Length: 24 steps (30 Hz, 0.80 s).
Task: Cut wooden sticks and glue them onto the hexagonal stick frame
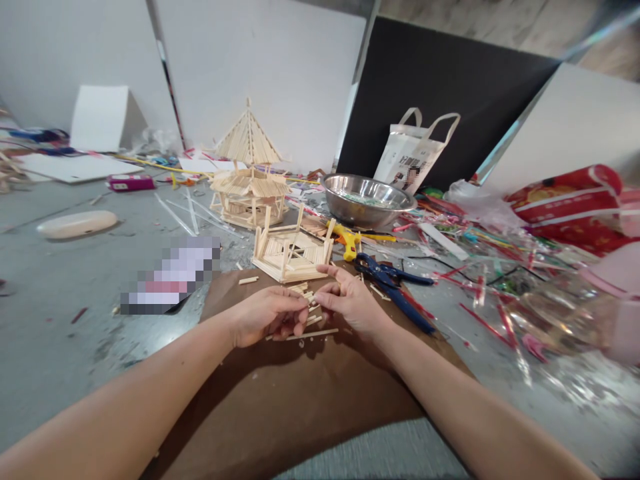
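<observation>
My left hand (pixel 277 315) is closed in a pinch, its fingertips at a short wooden stick (pixel 312 299). From the other side my right hand (pixel 350 301) meets the same small piece with thumb and fingers, its index finger raised. Just beyond the hands stands a hexagonal wooden-stick frame (pixel 293 257) with short upright posts. Several cut sticks (pixel 314 321) lie under and around my fingers on a brown board (pixel 310 407). A longer thin stick (pixel 320 333) lies in front of them.
Behind stands a tiered stick pavilion (pixel 250 177). To the right are a yellow glue gun (pixel 349 241), blue-handled cutters (pixel 400 293), a metal bowl (pixel 367 207) and scattered plastic strips. On the left lie a blurred-out flat object (pixel 175 273) and a white oval object (pixel 77 225).
</observation>
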Each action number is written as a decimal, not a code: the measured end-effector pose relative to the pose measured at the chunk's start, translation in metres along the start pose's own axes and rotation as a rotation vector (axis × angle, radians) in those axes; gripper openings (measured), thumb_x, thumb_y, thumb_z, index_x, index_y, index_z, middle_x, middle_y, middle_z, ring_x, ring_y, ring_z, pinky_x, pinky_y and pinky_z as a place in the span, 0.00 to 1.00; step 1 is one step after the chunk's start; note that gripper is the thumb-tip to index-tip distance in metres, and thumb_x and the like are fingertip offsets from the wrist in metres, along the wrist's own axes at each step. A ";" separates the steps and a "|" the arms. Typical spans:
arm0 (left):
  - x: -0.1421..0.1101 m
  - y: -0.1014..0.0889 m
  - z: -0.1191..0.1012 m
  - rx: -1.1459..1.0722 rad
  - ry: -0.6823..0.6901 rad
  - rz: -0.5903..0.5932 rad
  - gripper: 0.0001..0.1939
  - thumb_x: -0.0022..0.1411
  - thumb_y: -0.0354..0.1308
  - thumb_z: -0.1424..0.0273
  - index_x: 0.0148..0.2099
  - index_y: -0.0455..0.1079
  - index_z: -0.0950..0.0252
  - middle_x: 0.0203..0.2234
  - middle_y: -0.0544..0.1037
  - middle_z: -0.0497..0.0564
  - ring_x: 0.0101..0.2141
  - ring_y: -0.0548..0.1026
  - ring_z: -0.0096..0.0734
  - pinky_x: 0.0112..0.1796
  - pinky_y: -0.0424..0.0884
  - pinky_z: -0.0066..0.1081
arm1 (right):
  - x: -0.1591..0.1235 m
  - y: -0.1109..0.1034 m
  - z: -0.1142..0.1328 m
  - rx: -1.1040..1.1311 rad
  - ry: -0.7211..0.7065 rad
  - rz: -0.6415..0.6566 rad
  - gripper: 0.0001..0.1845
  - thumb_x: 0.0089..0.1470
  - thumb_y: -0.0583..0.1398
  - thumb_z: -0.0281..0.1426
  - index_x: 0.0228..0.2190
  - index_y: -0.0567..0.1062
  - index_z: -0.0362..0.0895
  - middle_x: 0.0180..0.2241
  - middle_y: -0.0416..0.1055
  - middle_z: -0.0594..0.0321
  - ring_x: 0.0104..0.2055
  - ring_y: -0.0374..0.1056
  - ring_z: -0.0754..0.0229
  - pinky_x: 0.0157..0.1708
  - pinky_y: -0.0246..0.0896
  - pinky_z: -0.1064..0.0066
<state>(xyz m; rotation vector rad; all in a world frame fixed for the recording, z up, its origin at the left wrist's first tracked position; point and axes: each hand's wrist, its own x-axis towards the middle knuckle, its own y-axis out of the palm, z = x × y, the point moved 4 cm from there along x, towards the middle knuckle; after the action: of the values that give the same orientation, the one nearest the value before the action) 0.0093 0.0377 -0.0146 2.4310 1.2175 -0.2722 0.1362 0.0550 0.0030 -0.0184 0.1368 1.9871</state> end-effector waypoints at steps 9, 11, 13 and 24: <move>0.003 -0.007 -0.002 0.035 0.090 -0.164 0.17 0.49 0.51 0.57 0.29 0.65 0.69 0.18 0.70 0.49 0.14 0.59 0.18 0.13 0.51 0.20 | 0.002 -0.006 -0.001 -0.094 -0.101 -0.068 0.25 0.40 0.59 0.28 0.41 0.57 0.42 0.21 0.65 0.71 0.16 0.58 0.72 0.18 0.55 0.77; 0.002 -0.006 -0.003 0.078 0.093 -0.167 0.18 0.48 0.52 0.57 0.30 0.65 0.70 0.18 0.70 0.49 0.13 0.59 0.17 0.13 0.50 0.20 | 0.002 -0.005 -0.001 -0.137 -0.127 -0.071 0.25 0.40 0.59 0.29 0.42 0.57 0.42 0.22 0.66 0.70 0.17 0.57 0.72 0.18 0.55 0.77; 0.002 -0.005 -0.003 0.129 0.093 -0.159 0.19 0.48 0.52 0.56 0.30 0.67 0.70 0.18 0.71 0.50 0.13 0.58 0.16 0.13 0.50 0.20 | 0.001 -0.004 0.000 -0.185 -0.154 -0.073 0.26 0.40 0.59 0.29 0.42 0.57 0.42 0.23 0.67 0.68 0.18 0.58 0.72 0.19 0.55 0.77; 0.001 -0.003 -0.005 0.232 0.136 -0.197 0.21 0.46 0.52 0.54 0.28 0.69 0.70 0.18 0.71 0.48 0.12 0.56 0.14 0.13 0.51 0.20 | -0.002 0.001 -0.002 -0.129 -0.092 -0.057 0.27 0.40 0.60 0.33 0.44 0.58 0.44 0.24 0.69 0.67 0.19 0.62 0.69 0.21 0.58 0.75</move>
<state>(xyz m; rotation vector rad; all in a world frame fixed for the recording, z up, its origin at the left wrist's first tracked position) 0.0076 0.0427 -0.0111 2.5605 1.5672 -0.3256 0.1363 0.0531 0.0012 -0.0140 -0.0514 1.9330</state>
